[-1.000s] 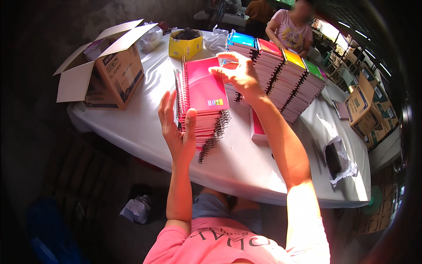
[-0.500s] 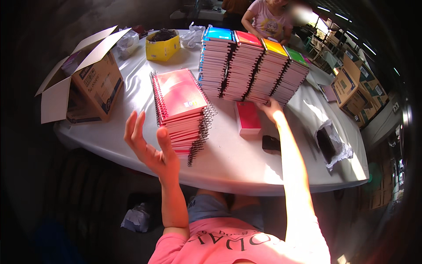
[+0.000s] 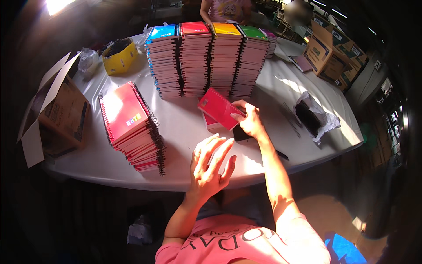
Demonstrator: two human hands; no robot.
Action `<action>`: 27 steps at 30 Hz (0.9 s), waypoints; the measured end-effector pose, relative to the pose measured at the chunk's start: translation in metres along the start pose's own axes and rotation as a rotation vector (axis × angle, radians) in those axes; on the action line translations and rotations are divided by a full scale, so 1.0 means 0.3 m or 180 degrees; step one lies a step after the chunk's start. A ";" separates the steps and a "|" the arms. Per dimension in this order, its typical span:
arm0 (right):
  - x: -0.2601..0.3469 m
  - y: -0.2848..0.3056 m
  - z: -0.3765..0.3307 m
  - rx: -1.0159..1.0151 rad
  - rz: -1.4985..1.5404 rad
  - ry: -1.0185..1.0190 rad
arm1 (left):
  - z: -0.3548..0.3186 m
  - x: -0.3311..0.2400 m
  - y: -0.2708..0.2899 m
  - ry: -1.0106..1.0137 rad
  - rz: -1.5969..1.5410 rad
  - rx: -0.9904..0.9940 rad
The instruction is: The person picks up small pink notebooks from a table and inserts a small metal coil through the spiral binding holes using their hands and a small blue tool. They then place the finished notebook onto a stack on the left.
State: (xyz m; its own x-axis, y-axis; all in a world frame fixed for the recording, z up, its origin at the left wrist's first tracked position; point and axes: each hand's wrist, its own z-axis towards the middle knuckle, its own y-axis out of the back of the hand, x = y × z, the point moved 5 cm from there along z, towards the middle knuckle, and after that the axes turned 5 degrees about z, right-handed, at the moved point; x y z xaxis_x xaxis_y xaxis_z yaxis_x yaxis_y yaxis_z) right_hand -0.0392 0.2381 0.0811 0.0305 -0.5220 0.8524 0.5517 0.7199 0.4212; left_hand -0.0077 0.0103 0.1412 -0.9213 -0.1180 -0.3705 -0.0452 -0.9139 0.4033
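Between the fingers and thumb of my right hand (image 3: 250, 119) is a red notebook (image 3: 219, 108), tilted, with small holes along one edge and no coil visible. It is above a low pile of red notebooks (image 3: 211, 125), which it partly covers. My left hand (image 3: 210, 165) is open with fingers apart, holding nothing, near the table's front edge. To its left stands a leaning stack of red spiral notebooks (image 3: 127, 116). Under my right hand a small black object (image 3: 241, 133) is partly hidden.
Tall stacks of blue (image 3: 162, 57), red (image 3: 195, 57), yellow (image 3: 226, 57) and green notebooks (image 3: 250, 61) line the back. An open carton (image 3: 63, 116) is left, near a yellow box (image 3: 118, 59). Dark coils (image 3: 307, 116) lie in white wrapping right. Another person (image 3: 226, 11) is behind the stacks.
My right hand has lifted a red notebook from the small pile. My left hand has moved right, toward the middle, still open. The view has shifted to the right.
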 end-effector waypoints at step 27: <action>-0.032 0.141 -0.350 0.0700 0.0074 -0.0055 | -0.210 0.161 -0.288 0.0727 0.1318 0.0454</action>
State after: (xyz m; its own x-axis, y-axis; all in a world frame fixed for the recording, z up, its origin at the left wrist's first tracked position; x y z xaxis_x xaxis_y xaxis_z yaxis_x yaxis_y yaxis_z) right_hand 0.0713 0.2254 0.0582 0.0259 -0.4976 0.8670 0.3557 0.8152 0.4572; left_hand -0.0240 0.0591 0.0359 -0.7655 -0.5569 -0.3224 0.2397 -0.7118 0.6602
